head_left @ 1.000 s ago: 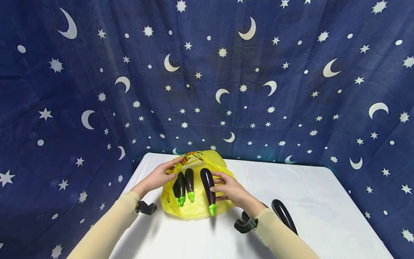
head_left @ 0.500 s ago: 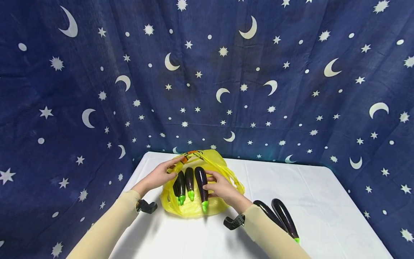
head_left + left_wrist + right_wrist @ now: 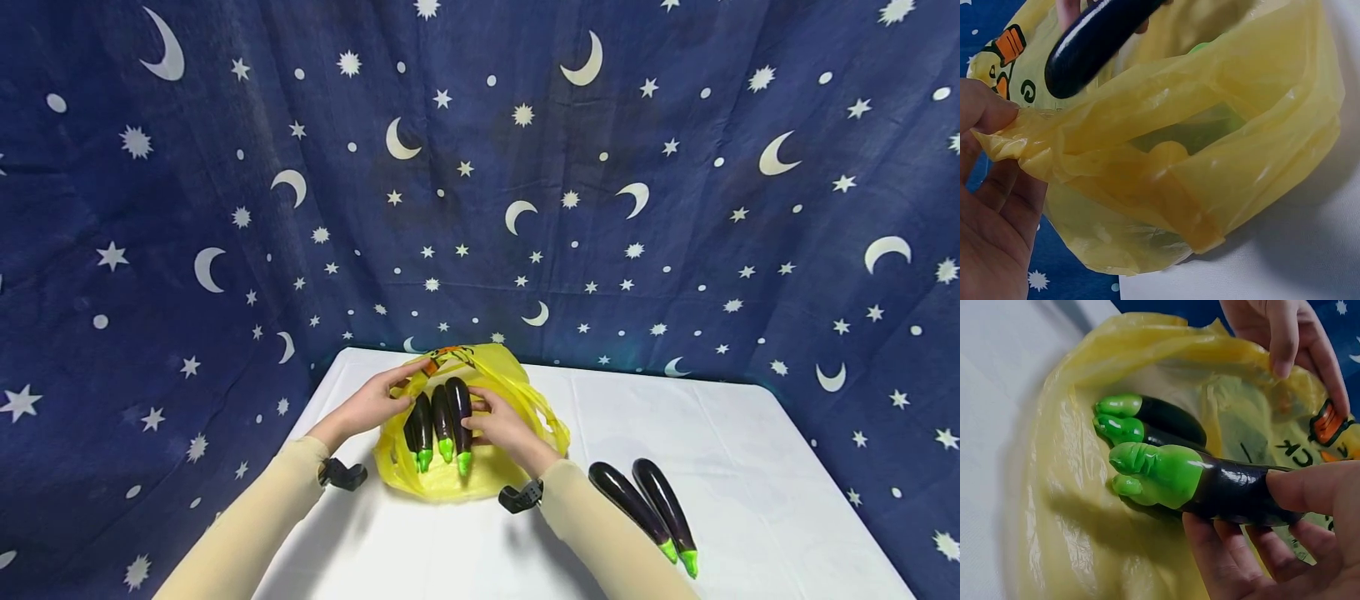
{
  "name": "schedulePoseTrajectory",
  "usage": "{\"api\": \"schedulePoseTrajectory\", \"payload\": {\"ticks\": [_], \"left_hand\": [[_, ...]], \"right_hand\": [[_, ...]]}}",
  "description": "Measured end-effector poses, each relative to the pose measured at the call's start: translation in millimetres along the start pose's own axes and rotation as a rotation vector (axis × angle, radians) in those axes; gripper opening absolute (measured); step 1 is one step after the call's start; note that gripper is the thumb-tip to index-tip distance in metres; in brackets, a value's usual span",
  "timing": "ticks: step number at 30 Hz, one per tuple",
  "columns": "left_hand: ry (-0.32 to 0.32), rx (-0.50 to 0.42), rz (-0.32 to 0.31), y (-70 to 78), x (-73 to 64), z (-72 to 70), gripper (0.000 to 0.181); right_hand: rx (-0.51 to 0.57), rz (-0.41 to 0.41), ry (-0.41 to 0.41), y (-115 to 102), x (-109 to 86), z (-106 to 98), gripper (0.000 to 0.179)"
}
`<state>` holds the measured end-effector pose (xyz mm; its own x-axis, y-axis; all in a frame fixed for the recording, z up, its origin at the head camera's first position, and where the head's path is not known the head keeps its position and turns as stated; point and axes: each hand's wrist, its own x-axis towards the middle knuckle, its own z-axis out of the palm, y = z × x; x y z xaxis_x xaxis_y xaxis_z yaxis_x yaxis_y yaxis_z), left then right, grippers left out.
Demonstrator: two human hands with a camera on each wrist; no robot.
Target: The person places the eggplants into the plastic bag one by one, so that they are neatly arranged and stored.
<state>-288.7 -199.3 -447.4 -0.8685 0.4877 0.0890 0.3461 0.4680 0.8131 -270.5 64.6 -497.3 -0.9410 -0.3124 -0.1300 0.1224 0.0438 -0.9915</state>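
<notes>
My left hand (image 3: 367, 406) pinches the rim of a yellow plastic bag (image 3: 491, 371) between thumb and fingers; the left wrist view shows the gathered plastic (image 3: 1029, 134). With my right hand (image 3: 506, 423) I hold a dark purple eggplant (image 3: 1235, 490) with a bright green stem end, over the bag's opening. Thumb on one side and fingers beneath grip it. Inside the bag lie several more eggplants (image 3: 422, 417), side by side, their green ends toward me; the held one partly covers one of them in the right wrist view.
Two eggplants (image 3: 628, 504) lie close together on the white tabletop (image 3: 720, 467) to the right, near my right forearm. A dark blue curtain (image 3: 480, 208) with moons and stars hangs behind the table and along its sides.
My right hand has carried the eggplant leftward, closer to those inside the bag. The right forearm has moved left, uncovering the two eggplants on the table. My left hand stays on the rim.
</notes>
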Motion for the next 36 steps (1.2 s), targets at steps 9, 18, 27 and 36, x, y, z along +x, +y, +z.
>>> {"api": "schedulePoseTrajectory", "payload": {"ticks": [9, 18, 27, 36], "left_hand": [[0.001, 0.028, -0.02, 3.9, 2.2, 0.1, 0.07], [-0.014, 0.052, -0.006, 3.4, 3.2, 2.3, 0.068], [-0.019, 0.069, -0.012, 3.3, 2.4, 2.1, 0.069], [-0.027, 0.053, -0.033, 6.9, 1.0, 1.9, 0.069]], "right_hand": [[0.002, 0.004, 0.048, 6.2, 17.0, -2.6, 0.069], [0.022, 0.045, 0.078, 13.7, 30.2, -9.1, 0.069], [0.021, 0.09, 0.068, 16.4, 33.3, -13.4, 0.068], [0.039, 0.098, 0.053, 20.6, 39.3, -13.8, 0.069]]}}
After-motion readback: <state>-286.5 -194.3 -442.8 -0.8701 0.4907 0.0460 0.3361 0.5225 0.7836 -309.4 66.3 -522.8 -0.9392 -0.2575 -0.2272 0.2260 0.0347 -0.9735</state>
